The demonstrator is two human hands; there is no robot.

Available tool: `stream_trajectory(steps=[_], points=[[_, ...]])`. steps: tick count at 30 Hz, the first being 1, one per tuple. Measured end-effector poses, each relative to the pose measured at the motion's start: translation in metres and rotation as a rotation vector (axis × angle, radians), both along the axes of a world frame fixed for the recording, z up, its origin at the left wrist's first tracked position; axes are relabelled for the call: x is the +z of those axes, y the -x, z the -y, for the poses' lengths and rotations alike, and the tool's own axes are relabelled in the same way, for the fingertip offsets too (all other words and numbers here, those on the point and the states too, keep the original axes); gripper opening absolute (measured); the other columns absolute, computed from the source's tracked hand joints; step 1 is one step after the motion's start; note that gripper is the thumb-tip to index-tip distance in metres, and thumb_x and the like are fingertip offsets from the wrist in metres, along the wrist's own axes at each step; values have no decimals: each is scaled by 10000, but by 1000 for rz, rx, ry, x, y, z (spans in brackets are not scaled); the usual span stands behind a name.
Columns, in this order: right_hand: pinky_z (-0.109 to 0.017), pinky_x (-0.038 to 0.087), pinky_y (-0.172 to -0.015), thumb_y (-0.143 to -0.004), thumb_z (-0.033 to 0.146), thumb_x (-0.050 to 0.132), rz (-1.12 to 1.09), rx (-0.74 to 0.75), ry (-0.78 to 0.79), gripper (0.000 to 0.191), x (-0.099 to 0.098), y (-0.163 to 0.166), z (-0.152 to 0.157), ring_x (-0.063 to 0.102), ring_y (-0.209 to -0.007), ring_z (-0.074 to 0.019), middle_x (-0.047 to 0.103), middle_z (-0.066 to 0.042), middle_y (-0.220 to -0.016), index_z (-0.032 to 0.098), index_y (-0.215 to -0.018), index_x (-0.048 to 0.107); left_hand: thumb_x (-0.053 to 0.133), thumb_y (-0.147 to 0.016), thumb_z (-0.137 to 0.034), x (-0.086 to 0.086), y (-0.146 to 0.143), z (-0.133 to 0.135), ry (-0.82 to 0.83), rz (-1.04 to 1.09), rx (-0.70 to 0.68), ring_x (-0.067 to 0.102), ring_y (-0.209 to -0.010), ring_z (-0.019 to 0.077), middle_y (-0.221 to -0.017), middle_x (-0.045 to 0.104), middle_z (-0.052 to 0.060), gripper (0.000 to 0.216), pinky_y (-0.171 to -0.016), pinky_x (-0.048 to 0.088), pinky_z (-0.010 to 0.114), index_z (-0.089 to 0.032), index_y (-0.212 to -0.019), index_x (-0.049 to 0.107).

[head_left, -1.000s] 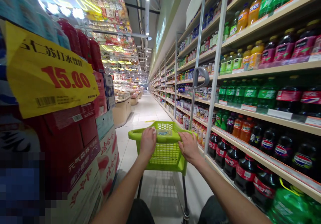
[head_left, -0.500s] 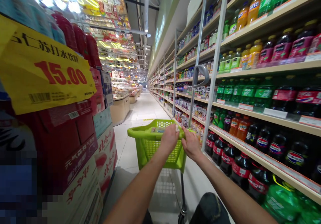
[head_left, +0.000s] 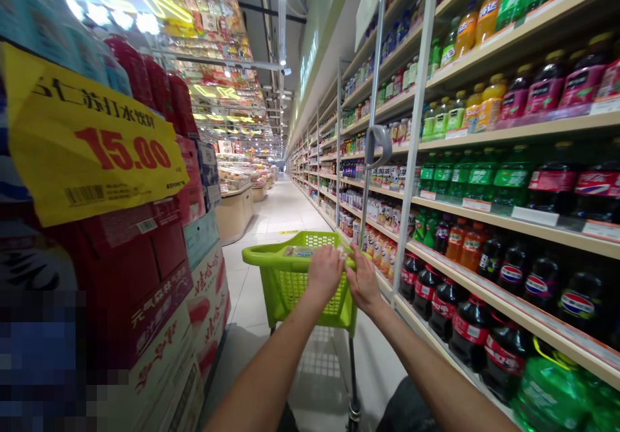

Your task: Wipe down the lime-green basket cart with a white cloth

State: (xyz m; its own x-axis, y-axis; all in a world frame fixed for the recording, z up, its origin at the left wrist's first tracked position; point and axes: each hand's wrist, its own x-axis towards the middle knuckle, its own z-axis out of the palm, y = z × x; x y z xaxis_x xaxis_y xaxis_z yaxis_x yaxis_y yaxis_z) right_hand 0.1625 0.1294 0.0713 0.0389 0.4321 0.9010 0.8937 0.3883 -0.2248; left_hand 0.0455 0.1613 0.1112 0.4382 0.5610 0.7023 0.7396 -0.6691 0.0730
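Observation:
A lime-green shopping cart (head_left: 278,285) with a perforated basket stands in front of me. My left hand (head_left: 325,274) is closed over the right part of its handle rim. A small whitish thing (head_left: 343,251) shows at the left fingertips, too small to name. Close beside it, my right hand (head_left: 363,278) is at the right end of the rim with fingers bent inward toward the whitish thing. What the right fingers hold is hidden. In the basket lies a flat pack (head_left: 301,251) with some blue on it, partly behind my left hand.
Drink shelves (head_left: 484,206) line the right side, with cola bottles (head_left: 472,319) low down. A metal pole with a grey loop handle (head_left: 378,146) stands by them. Stacked cartons (head_left: 159,316) under a yellow price sign (head_left: 106,141) crowd the left. A tiled aisle (head_left: 276,199) runs ahead.
The cart and the grey loop handle sit slightly further left in view; the cartons and sign have shifted a little right. My knee has dropped lower. Both hands stay together at the rim.

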Motion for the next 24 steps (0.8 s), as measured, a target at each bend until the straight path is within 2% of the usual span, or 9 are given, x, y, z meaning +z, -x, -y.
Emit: stream_trajectory(steps=[2, 4, 6, 9, 12, 16, 18, 21, 24], points=[[-431, 358, -925, -838, 239, 325, 36, -25, 5, 529, 0, -3, 0, 454, -1119, -215, 484, -110, -1251, 160, -1351, 223, 416, -835, -218, -7, -12, 3, -61, -40, -100, 485, -994, 184, -1011, 580, 63, 216, -886, 379, 331, -185, -1001, 550], [-424, 338, -946, -857, 253, 309, 90, -52, 39, 504, 0, -7, 2, 433, -1145, -209, 473, -111, -1268, 155, -1347, 238, 432, -828, -224, -9, -6, -2, -93, -32, -121, 481, -1007, 189, -1040, 577, 58, 213, -891, 374, 350, -204, -1009, 544], [-429, 310, -966, -868, 260, 300, 133, -82, 89, 497, 0, -9, 4, 419, -1162, -204, 467, -108, -1279, 156, -1350, 234, 430, -832, -255, -7, 17, -13, -79, 24, -53, 494, -978, 194, -1051, 577, 56, 219, -875, 382, 362, -214, -1013, 545], [-449, 276, -982, -868, 272, 308, 165, -121, 160, 488, -1, -6, 6, 423, -1156, -203, 494, -93, -1253, 179, -1345, 257, 397, -841, -265, -1, 52, -31, 2, 167, 150, 519, -893, 190, -1001, 589, 65, 225, -824, 407, 350, -193, -966, 571], [-465, 252, -984, -863, 280, 322, 182, -159, 200, 436, -2, -1, 5, 430, -1136, -216, 526, -90, -1204, 186, -1285, 376, 384, -840, -248, 1, 52, -33, 24, 215, 219, 519, -875, 200, -960, 591, 79, 240, -806, 412, 359, -173, -957, 580], [-474, 219, -990, -857, 274, 345, 220, -201, 216, 390, -3, -2, 5, 408, -1147, -227, 516, -105, -1205, 162, -1212, 463, 414, -837, -249, -3, 19, -18, -54, 74, -37, 499, -963, 184, -1025, 581, 51, 270, -858, 394, 331, -218, -1072, 543], [-469, 213, -992, -856, 266, 350, 241, -207, 221, 385, -3, -6, 6, 399, -1156, -224, 509, -105, -1216, 160, -1208, 464, 422, -835, -252, -2, 21, -18, -64, 31, -122, 499, -972, 171, -1051, 577, 34, 281, -864, 395, 314, -242, -1093, 532], [-469, 217, -991, -857, 256, 345, 237, -217, 218, 378, -4, -11, 8, 395, -1161, -223, 507, -100, -1219, 161, -1202, 466, 431, -822, -239, 1, 57, -33, 28, 126, 54, 524, -908, 164, -995, 599, 26, 238, -834, 413, 298, -228, -1008, 579], [-480, 219, -991, -852, 253, 349, 175, -245, 205, 365, -5, -11, 9, 403, -1149, -228, 518, -103, -1197, 157, -1176, 484, 368, -828, -206, 5, 92, -49, 53, 210, 212, 530, -851, 214, -896, 601, 89, 258, -794, 422, 369, -142, -910, 604]])
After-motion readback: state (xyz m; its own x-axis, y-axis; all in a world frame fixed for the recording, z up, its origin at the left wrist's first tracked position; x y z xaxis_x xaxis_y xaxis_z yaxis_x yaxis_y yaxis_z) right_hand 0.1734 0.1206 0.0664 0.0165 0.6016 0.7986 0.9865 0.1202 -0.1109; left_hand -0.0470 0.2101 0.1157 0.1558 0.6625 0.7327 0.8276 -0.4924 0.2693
